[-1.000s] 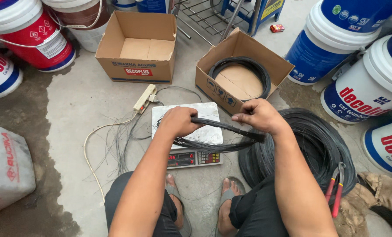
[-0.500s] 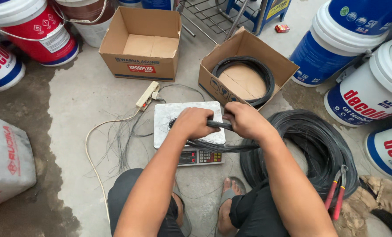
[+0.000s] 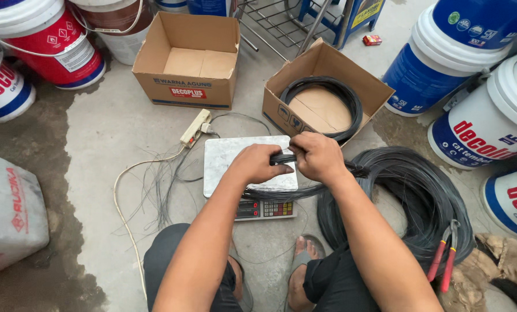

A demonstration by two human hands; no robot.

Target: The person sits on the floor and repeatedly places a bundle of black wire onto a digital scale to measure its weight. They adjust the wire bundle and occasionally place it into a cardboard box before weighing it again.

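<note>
- The left hand [image 3: 257,164] and the right hand [image 3: 316,157] meet over the weighing scale [image 3: 235,159], both closed around a small bundle of black wire [image 3: 281,158]; the knuckles nearly touch.
- The bundle sits above the steel platter, and its lower loops sag along the platter's near edge, just above the display and keypad.
- Strands run from the right hand's side toward the big wire coil [image 3: 412,199] on the floor to the right; whether the bundle is cut free cannot be told.
- To do this well, the person likely needs a firm grip from both hands, so the springy loops do not open, and the loops gathered to one even size.
- For a true reading, the whole bundle should probably rest on the platter, with no strand dragging to the big coil or the floor.
- A finished coil [image 3: 322,104] lies in the open cardboard box [image 3: 351,72] just beyond the scale; a second box [image 3: 186,58] stands to its left.
- Red-handled pliers [image 3: 443,254] lie on the big coil's right side, within reach of the right hand.
</note>
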